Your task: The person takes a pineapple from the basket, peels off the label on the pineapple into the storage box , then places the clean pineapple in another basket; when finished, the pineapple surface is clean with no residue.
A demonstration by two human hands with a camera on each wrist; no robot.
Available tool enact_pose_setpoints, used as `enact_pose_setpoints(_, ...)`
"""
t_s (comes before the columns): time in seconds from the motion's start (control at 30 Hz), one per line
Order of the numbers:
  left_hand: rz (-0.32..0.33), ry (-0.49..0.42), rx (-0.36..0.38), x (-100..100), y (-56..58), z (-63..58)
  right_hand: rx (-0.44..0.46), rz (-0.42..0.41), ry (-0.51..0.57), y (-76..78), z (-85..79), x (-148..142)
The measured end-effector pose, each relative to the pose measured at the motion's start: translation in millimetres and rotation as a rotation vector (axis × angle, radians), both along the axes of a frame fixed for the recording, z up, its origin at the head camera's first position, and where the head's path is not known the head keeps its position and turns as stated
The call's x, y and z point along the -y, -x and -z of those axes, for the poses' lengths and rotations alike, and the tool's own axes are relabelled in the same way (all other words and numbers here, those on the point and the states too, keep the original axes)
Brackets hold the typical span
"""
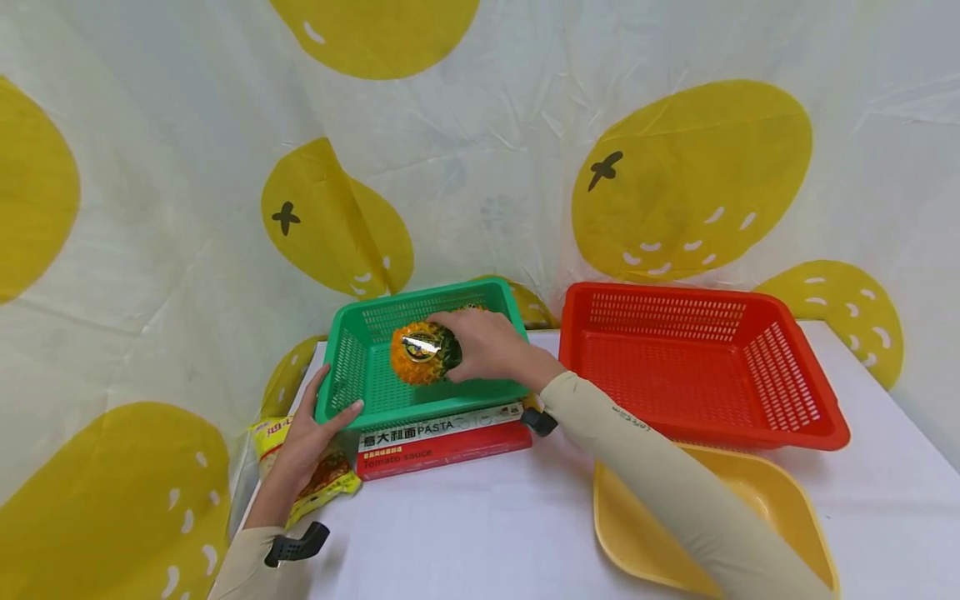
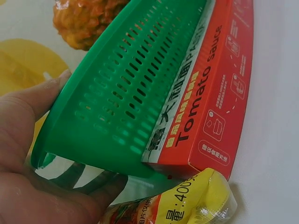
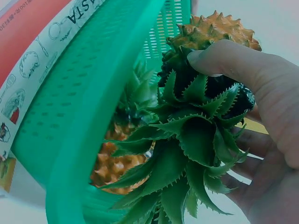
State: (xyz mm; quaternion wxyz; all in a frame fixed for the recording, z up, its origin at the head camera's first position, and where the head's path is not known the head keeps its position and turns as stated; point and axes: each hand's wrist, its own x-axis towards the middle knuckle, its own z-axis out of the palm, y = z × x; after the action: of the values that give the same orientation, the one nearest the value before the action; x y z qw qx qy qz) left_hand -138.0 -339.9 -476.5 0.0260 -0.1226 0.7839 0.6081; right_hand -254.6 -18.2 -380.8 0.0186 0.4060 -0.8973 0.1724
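My right hand [image 1: 487, 346] grips a pineapple [image 1: 416, 358] over the green basket [image 1: 435, 408]. Its orange, knobbly body carries a shiny label, and spiky green leaves [image 3: 187, 140] show in the right wrist view. Inside the basket lies a second pineapple [image 3: 121, 161], mostly hidden behind my hand in the head view. At the basket's left end, my left hand [image 1: 307, 437] holds the rim between thumb and fingers. The basket sits by a red and white pasta box [image 1: 442, 442], with a yellow food packet [image 1: 330, 475] below my left hand.
To the right stands a red basket [image 1: 675, 433], with a yellow tray [image 1: 780, 492] in front of it, partly under my right forearm. A white cloth [image 1: 465, 533] covers the table. A curtain [image 1: 510, 208] with yellow fruit prints hangs behind.
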Motion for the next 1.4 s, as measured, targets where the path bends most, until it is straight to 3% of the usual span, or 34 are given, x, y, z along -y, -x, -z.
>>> enact_pose_setpoints(0.4,-0.006,-0.024,0.011,-3.1,-0.1,-3.3,0.006,-0.021,0.090,-5.7,-14.7,-17.6)
enact_pose_setpoints(1.4,-0.010,-0.063,0.018,-4.6,-1.5,-2.9,-0.005,-0.069,0.032,-56.2,-34.4,-36.7)
